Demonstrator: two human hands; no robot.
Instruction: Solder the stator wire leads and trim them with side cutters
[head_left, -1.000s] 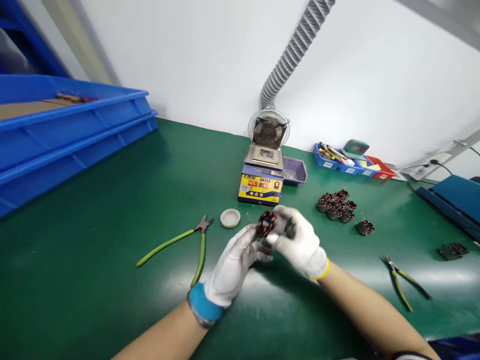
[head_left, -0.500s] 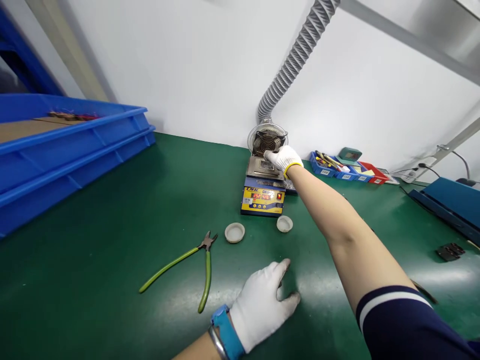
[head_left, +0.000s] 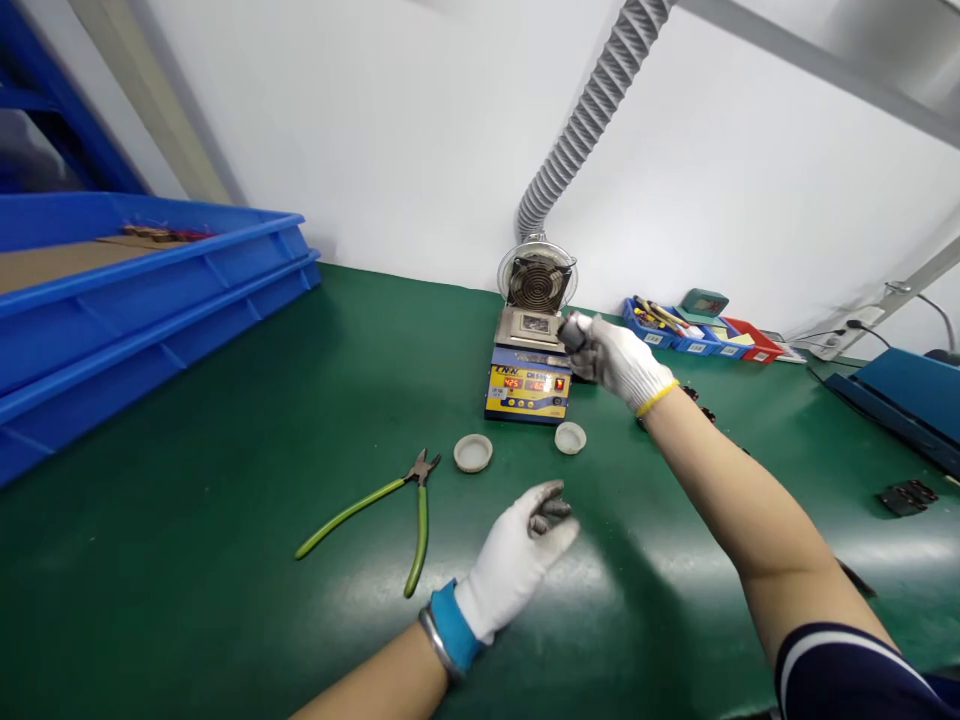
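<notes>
My right hand (head_left: 616,362), in a white glove with darkened fingertips, is raised just right of a solder pot (head_left: 529,388) with a yellow front panel and lit red digits. Its fingers are closed together; whatever they pinch is hidden or blurred. My left hand (head_left: 514,565), also gloved, hovers over the green table (head_left: 247,420) with thumb and fingers apart and nothing between them. Two small white dishes, a larger one (head_left: 473,453) and a smaller one (head_left: 570,438), sit between my left hand and the pot. Green-handled cutting pliers (head_left: 417,490) lie spread to the left.
A big blue crate (head_left: 150,300) stands at left. Behind the pot, a fan (head_left: 538,284) joins a grey hose (head_left: 585,130). Small blue bins (head_left: 694,343) and a red one (head_left: 754,343) line the wall. Black parts (head_left: 906,497) lie at right.
My right hand has moved back from above the solder pot, to the right and towards me. My left hand has shifted slightly up and left, its fingers more curled.
</notes>
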